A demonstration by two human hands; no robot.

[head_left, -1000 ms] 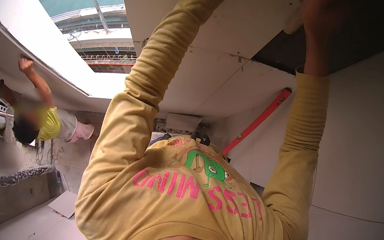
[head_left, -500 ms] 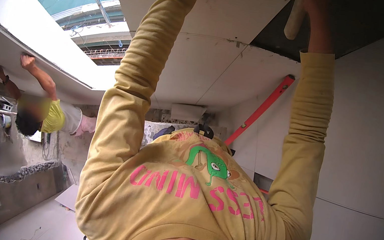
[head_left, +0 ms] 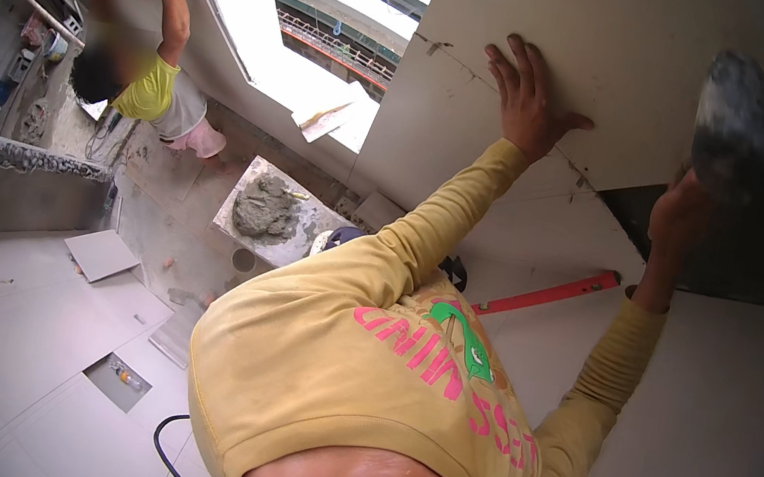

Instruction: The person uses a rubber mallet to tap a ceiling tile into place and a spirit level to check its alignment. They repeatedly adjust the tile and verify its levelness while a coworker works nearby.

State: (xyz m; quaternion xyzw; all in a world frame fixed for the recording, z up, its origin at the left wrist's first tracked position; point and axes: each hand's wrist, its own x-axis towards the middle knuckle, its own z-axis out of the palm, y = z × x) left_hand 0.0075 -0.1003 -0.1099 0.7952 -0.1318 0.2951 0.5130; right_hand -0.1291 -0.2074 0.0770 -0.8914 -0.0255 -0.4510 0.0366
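My left hand (head_left: 531, 102) lies with fingers spread on a large pale wall tile (head_left: 581, 14), close to its joint line. Small spacers stick out along that joint. My right hand (head_left: 677, 215) is wrapped round the handle of a rubber mallet (head_left: 734, 126). Its dark, whitish-smeared head is blurred and is held in front of the tile. Beside my right wrist is a dark untiled patch (head_left: 756, 236) of wall. A red spirit level (head_left: 550, 294) leans against the wall below, between my arms.
Grey mortar (head_left: 268, 207) is heaped on a board. A window opening (head_left: 338, 19) has a tile offcut (head_left: 327, 113) at its edge. At left, another person (head_left: 150, 84) reaches up to the wall. A loose tile (head_left: 101, 254) and a bottle (head_left: 127, 376) in a floor recess lie lower left.
The view has swung, bringing the window, mortar and more floor into sight. Both hands, cut off by the top edge before, now show fully. The mallet's head has come into view.
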